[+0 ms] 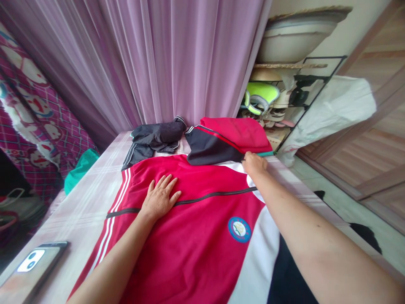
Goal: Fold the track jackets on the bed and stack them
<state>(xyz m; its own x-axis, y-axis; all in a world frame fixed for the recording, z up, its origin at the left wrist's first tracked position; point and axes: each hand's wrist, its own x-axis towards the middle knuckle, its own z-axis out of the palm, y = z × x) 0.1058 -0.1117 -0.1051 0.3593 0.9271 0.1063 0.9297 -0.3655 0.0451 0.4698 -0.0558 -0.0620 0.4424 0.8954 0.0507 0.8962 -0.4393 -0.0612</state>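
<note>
Red jacket (190, 253) in the head view, spread across the lower centre of the frame. Left hand (160, 197) laid flat near the middle, fingers spread, gripping nothing. Right hand (255, 164), right of centre, fingers curled beside folded red-and-dark fabric (236, 131); cannot tell whether grasping cloth.

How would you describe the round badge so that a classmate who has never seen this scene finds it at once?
On the pale checked tablecloth, find the large red garment. Follow its dark stripe to the picture's right, then look below it, near the white panel. The badge is the round patch with a blue rim, unlike the long stripe and panel nearby.
</note>
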